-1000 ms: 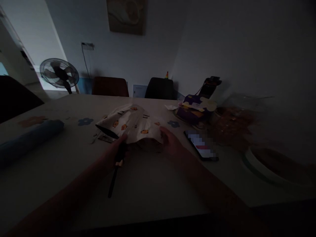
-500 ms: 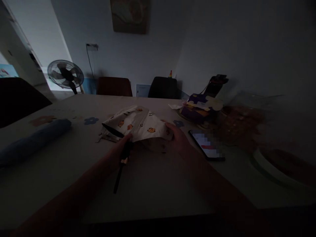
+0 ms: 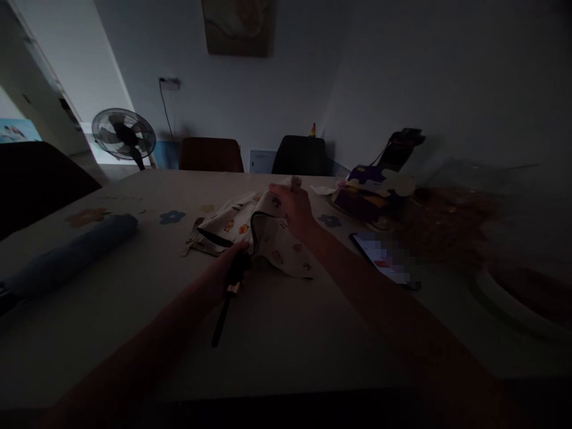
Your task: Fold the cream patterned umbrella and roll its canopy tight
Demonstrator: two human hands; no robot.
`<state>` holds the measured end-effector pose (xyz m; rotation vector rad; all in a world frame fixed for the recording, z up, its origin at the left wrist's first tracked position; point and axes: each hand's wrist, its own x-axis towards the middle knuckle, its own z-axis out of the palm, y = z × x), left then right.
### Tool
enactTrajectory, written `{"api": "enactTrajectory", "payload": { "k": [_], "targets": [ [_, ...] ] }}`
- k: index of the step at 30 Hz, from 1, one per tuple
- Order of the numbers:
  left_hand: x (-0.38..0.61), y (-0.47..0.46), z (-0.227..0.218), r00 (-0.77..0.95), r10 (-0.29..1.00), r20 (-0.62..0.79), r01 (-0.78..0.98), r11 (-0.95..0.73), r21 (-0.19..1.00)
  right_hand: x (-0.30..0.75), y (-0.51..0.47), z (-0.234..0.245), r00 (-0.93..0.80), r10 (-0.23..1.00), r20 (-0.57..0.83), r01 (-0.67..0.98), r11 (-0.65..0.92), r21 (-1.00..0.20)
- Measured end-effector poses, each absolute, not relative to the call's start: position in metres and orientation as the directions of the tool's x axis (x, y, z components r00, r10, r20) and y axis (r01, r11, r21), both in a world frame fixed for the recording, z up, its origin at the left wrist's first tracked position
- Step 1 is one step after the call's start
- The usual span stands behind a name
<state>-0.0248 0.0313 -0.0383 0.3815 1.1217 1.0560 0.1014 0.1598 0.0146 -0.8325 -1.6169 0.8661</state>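
A pale folding umbrella [image 3: 236,223] with small orange cartoon prints and dark edging lies loosely gathered over the table. My left hand [image 3: 230,265] is closed at its near end, around a dark part; below my fingers shows a light band and a dark strap-like piece. With its fingers bunched on the fabric, my right hand [image 3: 295,205] lifts a fold of the canopy, whose panel hangs down toward me. The room is dim, and the umbrella's shaft is hidden under the cloth.
A rolled blue umbrella-like bundle [image 3: 75,253] lies at left. On the right are a phone [image 3: 379,259], a purple box [image 3: 364,199], a clear bag of reddish items [image 3: 451,226] and a bowl [image 3: 487,292]. Chairs [image 3: 210,155] and a fan [image 3: 125,134] stand beyond the white table.
My right hand has moved up and left from the canopy's right edge, pulling a fold up with it. My left hand keeps its grip near the handle end. The view has shifted slightly.
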Motion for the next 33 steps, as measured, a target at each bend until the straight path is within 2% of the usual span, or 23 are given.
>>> {"api": "enactTrajectory", "payload": {
  "k": [3,5,10,17,22,24,26,28,30,33],
  "targets": [
    [-0.026,0.029,-0.038,0.047,0.846,-0.531,-0.486,0.484,0.728,0.088,0.164,0.014,-0.169,0.906,0.388,0.034,0.398,-0.917],
    [-0.025,0.026,-0.037,0.038,0.861,-0.506,-0.437,0.47,0.767,0.082,0.163,0.016,-0.184,0.909,0.375,0.067,0.392,-0.917],
    [-0.021,0.024,-0.038,-0.029,0.867,-0.498,-0.225,0.48,0.848,0.067,0.152,0.021,-0.285,0.848,0.446,0.173,0.503,-0.847],
    [-0.019,0.023,-0.037,-0.162,0.839,-0.52,-0.162,0.498,0.852,0.04,0.142,0.012,-0.322,0.822,0.469,0.295,0.558,-0.775],
    [-0.018,0.025,-0.036,-0.14,0.842,-0.52,-0.257,0.477,0.841,0.029,0.14,0.01,-0.355,0.822,0.446,0.327,0.556,-0.764],
    [-0.019,0.026,-0.037,-0.092,0.835,-0.543,-0.303,0.496,0.814,0.026,0.139,0.009,-0.468,0.774,0.427,0.246,0.578,-0.778],
    [-0.021,0.027,-0.037,-0.012,0.826,-0.564,-0.351,0.525,0.775,0.025,0.137,0.008,-0.64,0.675,0.366,0.146,0.574,-0.805],
    [-0.023,0.028,-0.036,0.098,0.814,-0.572,-0.409,0.557,0.723,0.025,0.135,0.006,-0.738,0.589,0.328,0.08,0.56,-0.825],
    [-0.024,0.029,-0.034,0.19,0.8,-0.57,-0.454,0.586,0.671,0.028,0.138,0.007,-0.699,0.597,0.394,0.046,0.587,-0.808],
    [-0.026,0.031,-0.035,0.21,0.808,-0.55,-0.474,0.576,0.665,0.04,0.158,0.01,-0.496,0.672,0.55,0.098,0.673,-0.733]
  ]
}}
